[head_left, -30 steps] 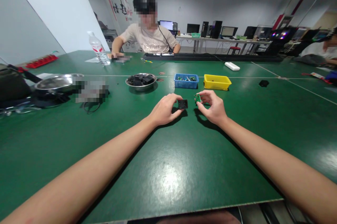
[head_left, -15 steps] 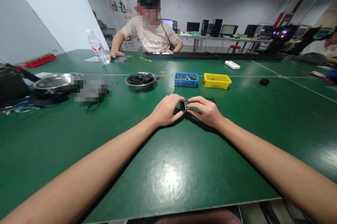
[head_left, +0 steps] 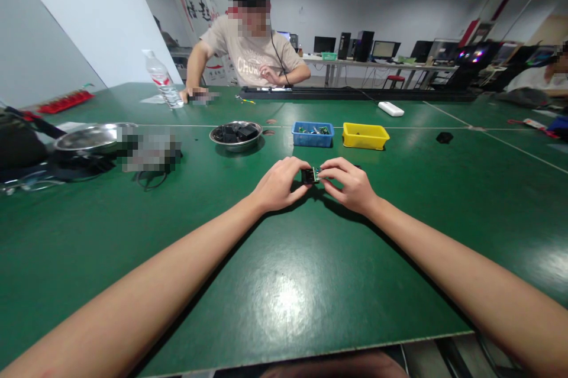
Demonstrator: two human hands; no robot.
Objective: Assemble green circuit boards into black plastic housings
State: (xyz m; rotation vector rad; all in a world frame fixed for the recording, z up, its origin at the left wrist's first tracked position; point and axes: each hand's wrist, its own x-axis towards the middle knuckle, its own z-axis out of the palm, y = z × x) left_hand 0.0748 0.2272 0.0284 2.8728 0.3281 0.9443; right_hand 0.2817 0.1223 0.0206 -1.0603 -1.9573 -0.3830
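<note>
Left hand (head_left: 278,184) fingers pinch small black housing (head_left: 307,175) just above green worktop (head_left: 284,283); right hand (head_left: 348,184) fingers grip small green circuit board (head_left: 316,174) against housing's right edge; blue bin (head_left: 313,135), yellow bin (head_left: 365,136) beyond.

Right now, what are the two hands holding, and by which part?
The left hand pinches a small black housing by its left side; the right hand holds a small green circuit board by its right edge, against the housing.
</note>
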